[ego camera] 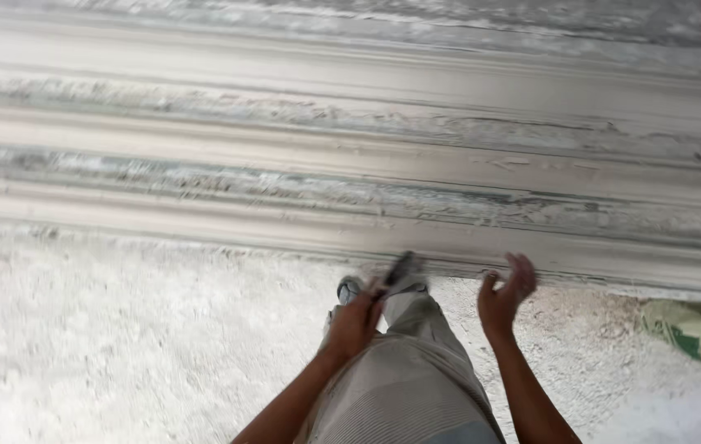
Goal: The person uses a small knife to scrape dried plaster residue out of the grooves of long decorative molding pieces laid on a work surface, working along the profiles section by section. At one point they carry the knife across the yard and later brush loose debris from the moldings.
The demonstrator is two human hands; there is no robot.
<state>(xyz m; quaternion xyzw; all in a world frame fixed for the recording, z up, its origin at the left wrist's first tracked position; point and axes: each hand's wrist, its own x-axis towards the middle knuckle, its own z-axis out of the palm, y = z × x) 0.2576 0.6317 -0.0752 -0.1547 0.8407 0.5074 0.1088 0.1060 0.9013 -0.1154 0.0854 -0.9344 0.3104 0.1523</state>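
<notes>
Head view: left hand [356,322] is gripping a dark tool [398,270], angling up-right toward the long moulding [350,238] crossing the frame; right hand [505,298] is hovering open, nearer it.

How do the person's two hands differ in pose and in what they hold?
The left hand is closed around a small dark tool, blurred, its kind unclear; the right hand holds nothing. The left hand's fingers are curled into a grip, while the right hand's fingers are spread and open. The left hand sits lower, over the trouser leg; the right hand reaches nearer the long moulded plaster strip. Both are bare, with bare forearms.
</notes>
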